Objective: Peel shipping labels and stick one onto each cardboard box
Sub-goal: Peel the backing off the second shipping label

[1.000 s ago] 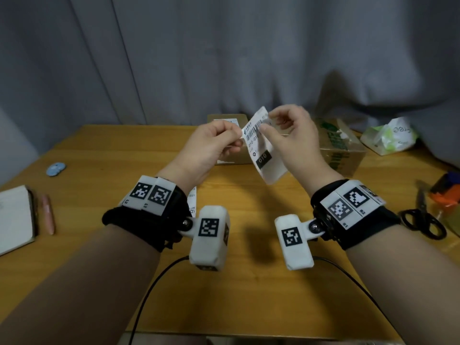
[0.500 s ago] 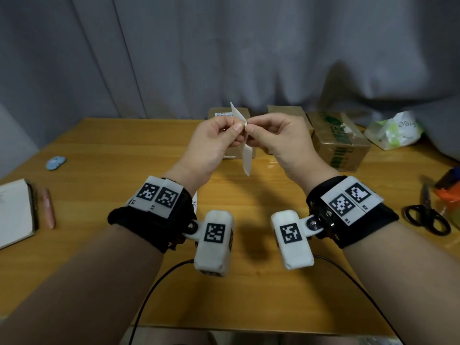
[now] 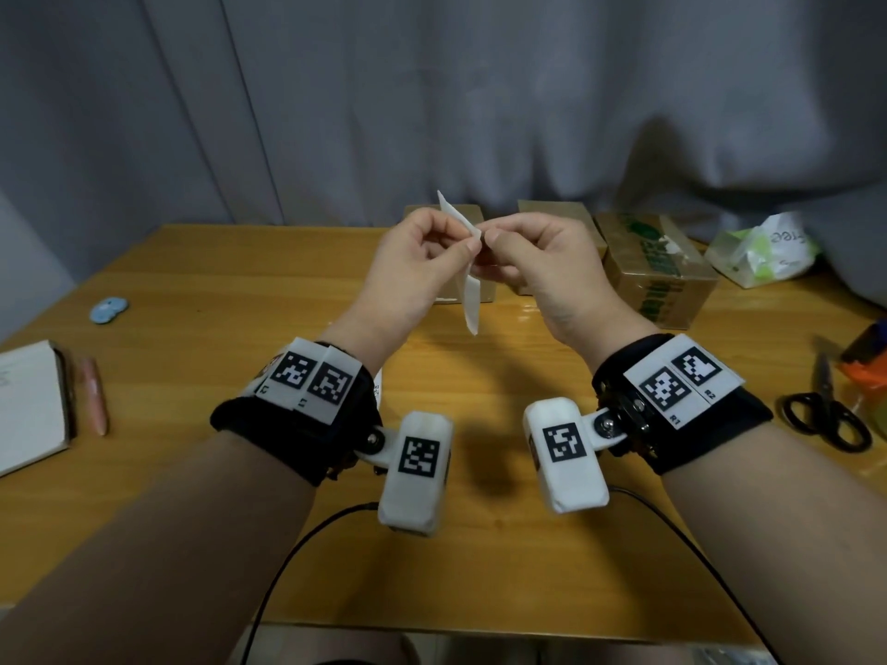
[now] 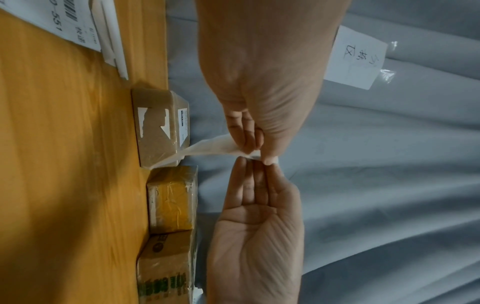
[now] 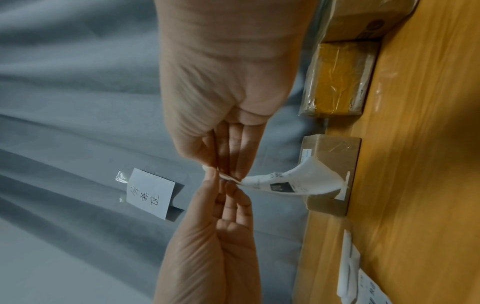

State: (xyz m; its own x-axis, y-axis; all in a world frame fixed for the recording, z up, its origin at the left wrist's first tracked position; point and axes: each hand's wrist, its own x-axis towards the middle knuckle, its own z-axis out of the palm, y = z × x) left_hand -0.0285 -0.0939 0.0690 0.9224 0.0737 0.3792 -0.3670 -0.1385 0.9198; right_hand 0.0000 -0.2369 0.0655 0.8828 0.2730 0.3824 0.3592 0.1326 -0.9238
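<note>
A white shipping label [image 3: 473, 290] hangs edge-on between my two hands above the table's middle. My left hand [image 3: 463, 242] and right hand [image 3: 494, 240] both pinch its upper corner, fingertips almost touching. The right wrist view shows the label's [image 5: 291, 181] printed side, curled; the left wrist view shows the label's [image 4: 207, 148] blank side. Three cardboard boxes stand in a row at the table's back: a left box [image 3: 468, 216] partly hidden by my hands, a taped middle box [image 3: 552, 213] and a green-printed right box [image 3: 657, 276]. More labels [image 4: 64, 22] lie on the table under my left wrist.
Scissors [image 3: 825, 415] and an orange object [image 3: 864, 371] lie at the right edge, a crumpled plastic bag [image 3: 763, 247] at the back right. A notebook [image 3: 29, 405], a pink pen [image 3: 93, 395] and blue discs [image 3: 108, 309] lie left. A grey curtain carries a paper note [image 4: 355, 59].
One second ago the label faced me with its barcode showing; it has turned edge-on and my hands have closed together at its corner. Little has moved in the last half second.
</note>
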